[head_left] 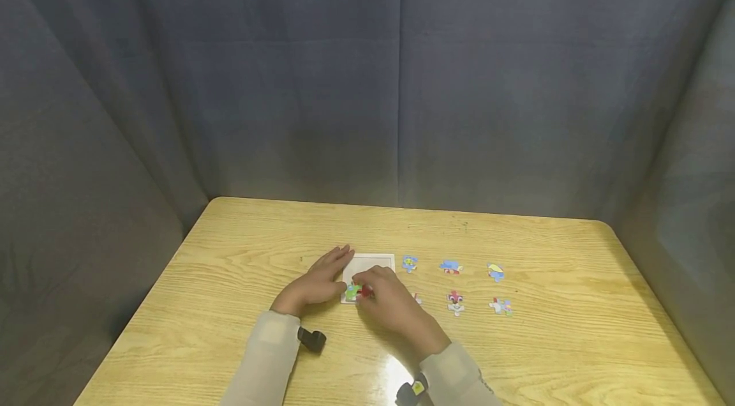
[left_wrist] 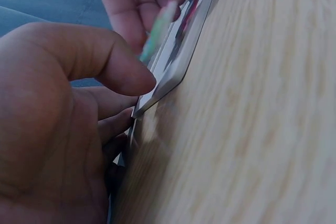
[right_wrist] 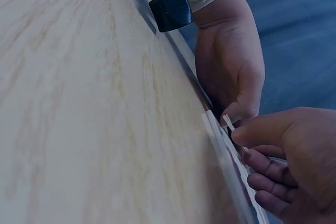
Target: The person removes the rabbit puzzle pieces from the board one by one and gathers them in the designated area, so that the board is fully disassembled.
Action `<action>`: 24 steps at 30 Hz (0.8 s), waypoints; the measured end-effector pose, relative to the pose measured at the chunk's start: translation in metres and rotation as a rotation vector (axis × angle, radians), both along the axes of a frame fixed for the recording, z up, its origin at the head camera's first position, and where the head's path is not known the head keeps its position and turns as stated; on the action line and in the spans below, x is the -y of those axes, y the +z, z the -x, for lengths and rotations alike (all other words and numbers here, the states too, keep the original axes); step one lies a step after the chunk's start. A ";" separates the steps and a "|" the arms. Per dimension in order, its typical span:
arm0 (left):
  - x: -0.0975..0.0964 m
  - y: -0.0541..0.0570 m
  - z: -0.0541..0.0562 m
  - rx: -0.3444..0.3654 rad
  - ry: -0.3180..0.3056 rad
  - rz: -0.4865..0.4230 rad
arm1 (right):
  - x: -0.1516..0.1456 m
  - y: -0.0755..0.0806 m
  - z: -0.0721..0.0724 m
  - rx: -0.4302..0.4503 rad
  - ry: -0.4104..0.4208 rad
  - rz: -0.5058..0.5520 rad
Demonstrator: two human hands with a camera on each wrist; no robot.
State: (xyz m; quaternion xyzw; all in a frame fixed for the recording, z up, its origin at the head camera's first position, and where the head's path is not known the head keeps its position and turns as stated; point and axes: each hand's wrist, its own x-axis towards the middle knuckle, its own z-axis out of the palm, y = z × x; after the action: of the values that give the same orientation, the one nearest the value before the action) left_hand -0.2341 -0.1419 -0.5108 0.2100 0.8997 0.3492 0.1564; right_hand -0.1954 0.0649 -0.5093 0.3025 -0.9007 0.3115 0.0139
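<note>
A shallow white puzzle tray (head_left: 372, 260) lies on the table between the two hands. My right hand (head_left: 386, 297) pinches a green puzzle piece (head_left: 352, 293) between thumb and fingers, over the tray's near left corner. In the left wrist view that green piece (left_wrist: 158, 31) stands tilted, on edge. A red puzzle piece (head_left: 365, 291) shows beside it, partly hidden by the right hand. Along the tray's left side rests my left hand (head_left: 317, 283), fingers stretched forward. Its thumb (left_wrist: 131, 74) is at the tray's edge (left_wrist: 176, 80) in the left wrist view.
Several loose puzzle pieces lie right of the tray in two rows, among them a blue one with a yellow flower (head_left: 409, 263), a pink-and-white one (head_left: 455, 302) and a blue-and-yellow one (head_left: 496, 271). A dark curtain (head_left: 298, 106) hangs behind the wooden table (head_left: 551, 355).
</note>
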 end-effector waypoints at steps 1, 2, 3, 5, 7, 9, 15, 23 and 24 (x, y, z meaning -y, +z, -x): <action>0.000 0.000 0.000 0.000 0.000 0.000 | 0.000 0.001 0.000 0.001 -0.003 0.003; 0.000 0.000 0.000 0.000 0.000 -0.002 | -0.001 0.002 0.000 0.009 -0.005 0.008; 0.000 0.000 0.000 0.000 -0.001 -0.001 | -0.002 0.003 -0.001 0.018 -0.011 0.012; 0.000 -0.001 0.000 -0.005 -0.002 0.005 | -0.005 0.006 -0.002 0.027 -0.013 0.025; 0.000 -0.001 0.000 -0.010 -0.002 0.013 | -0.009 0.010 -0.004 0.025 -0.010 0.038; 0.000 0.000 -0.001 -0.010 -0.004 0.019 | -0.015 0.013 -0.007 0.010 0.002 0.046; -0.001 0.002 0.000 0.000 0.001 0.018 | -0.038 0.017 -0.019 0.044 0.039 0.083; 0.000 0.000 0.001 -0.019 0.004 0.022 | -0.074 0.015 -0.044 0.099 0.054 0.065; 0.000 0.000 0.001 -0.018 0.007 0.024 | -0.077 0.015 -0.048 0.110 0.048 0.057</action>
State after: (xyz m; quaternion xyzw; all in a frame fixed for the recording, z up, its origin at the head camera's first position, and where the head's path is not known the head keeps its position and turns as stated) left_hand -0.2347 -0.1415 -0.5112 0.2082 0.9059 0.3371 0.1494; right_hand -0.1478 0.1420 -0.4947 0.3058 -0.8834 0.3534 -0.0346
